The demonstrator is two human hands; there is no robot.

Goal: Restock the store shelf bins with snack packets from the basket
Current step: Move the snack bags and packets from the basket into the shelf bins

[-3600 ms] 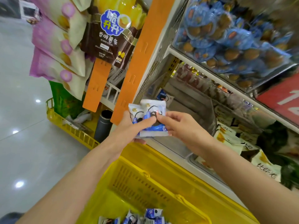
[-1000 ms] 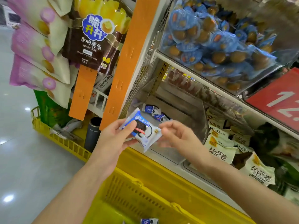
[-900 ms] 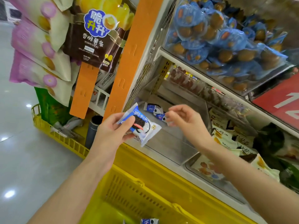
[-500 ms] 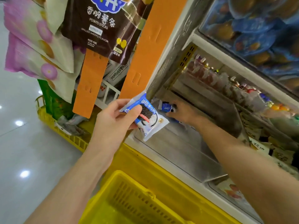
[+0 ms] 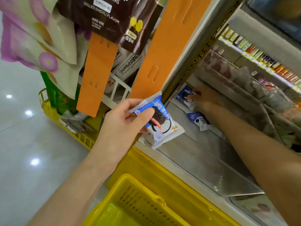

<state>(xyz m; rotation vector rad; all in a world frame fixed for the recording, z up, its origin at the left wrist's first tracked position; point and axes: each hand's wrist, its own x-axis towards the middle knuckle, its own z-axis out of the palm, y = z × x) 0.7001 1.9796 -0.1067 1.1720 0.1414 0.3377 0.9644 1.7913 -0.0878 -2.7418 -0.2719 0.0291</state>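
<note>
The left hand [image 5: 123,121] pinches a light, crinkly snack packet [image 5: 160,123] near its sealed edge, which probably spares the brittle biscuit inside. The right hand [image 5: 205,97], deep in the bin [image 5: 203,160], perhaps touches a second packet [image 5: 184,95]; whether its fingers are curled or straight cannot be told.

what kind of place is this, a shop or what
Most likely a snack shop: a clear shelf bin, bagged snacks hanging on an orange strip, and a yellow basket.

Brown hanging bag [image 5: 114,18]: "GRILLED WAGYU FLAVOR" w/ partial "STICKS" above; snack pkt [image 5: 160,123] txt Chinese, blurry.
</note>
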